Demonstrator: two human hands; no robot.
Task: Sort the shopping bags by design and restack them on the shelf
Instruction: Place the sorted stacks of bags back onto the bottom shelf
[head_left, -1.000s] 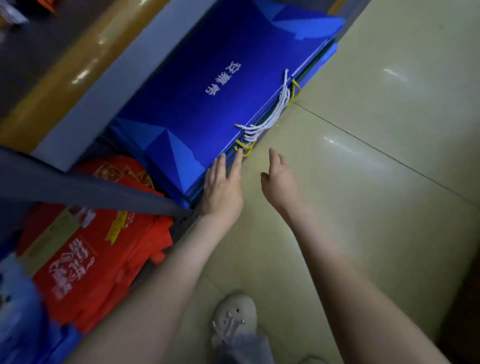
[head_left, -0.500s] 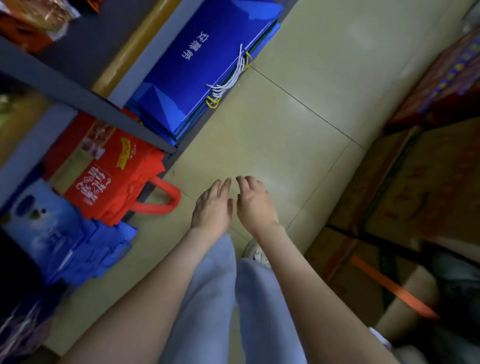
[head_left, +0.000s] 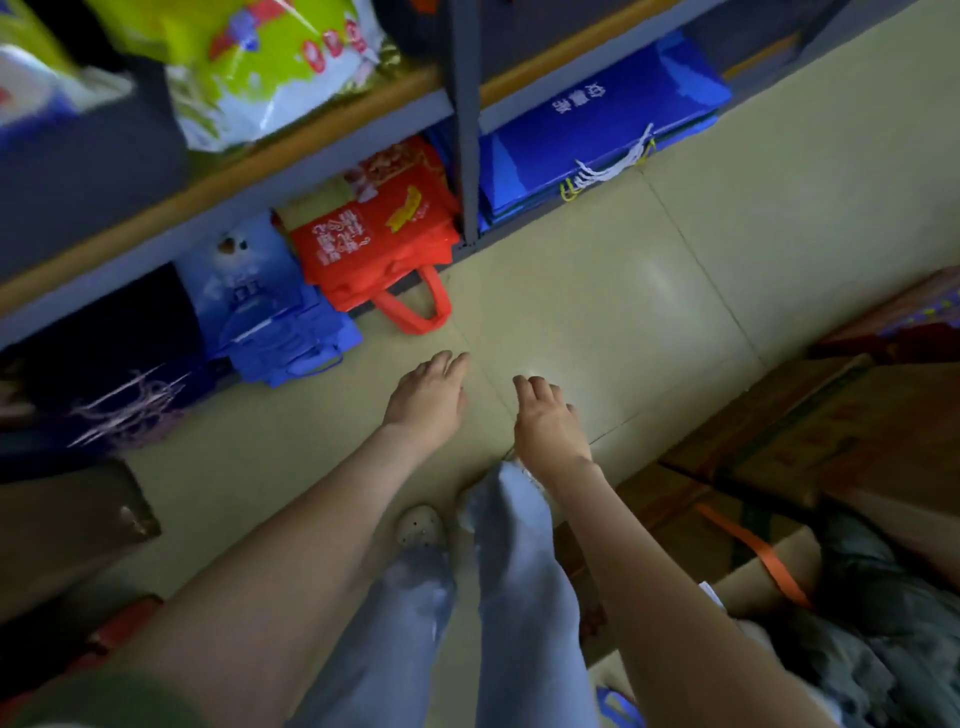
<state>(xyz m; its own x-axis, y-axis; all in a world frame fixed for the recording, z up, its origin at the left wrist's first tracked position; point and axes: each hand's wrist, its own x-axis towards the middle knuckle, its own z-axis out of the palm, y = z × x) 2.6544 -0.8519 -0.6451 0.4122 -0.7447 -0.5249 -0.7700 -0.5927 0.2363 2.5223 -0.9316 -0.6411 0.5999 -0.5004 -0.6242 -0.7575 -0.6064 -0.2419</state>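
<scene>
A flat stack of dark blue paper bags (head_left: 597, 140) with white cord handles lies under the bottom shelf at the right. Left of the shelf post, a pile of red fabric bags (head_left: 374, 244) sticks out with one loop handle on the floor. Further left are light blue printed bags (head_left: 270, 312) and a dark bag with pale markings (head_left: 114, 374). My left hand (head_left: 428, 397) and right hand (head_left: 545, 421) hang empty over the tiled floor, fingers loosely spread, well clear of every bag.
A grey metal shelf post (head_left: 465, 130) divides the bottom level. A yellow-green and white sack (head_left: 260, 62) sits on the shelf above. Cardboard boxes (head_left: 831, 431) with an orange strap crowd the right side. My legs and a white shoe (head_left: 421, 525) are below.
My view has pulled back and up from the blue stack. Both hands left its edge and now hover empty over the floor, further apart than half a second ago.
</scene>
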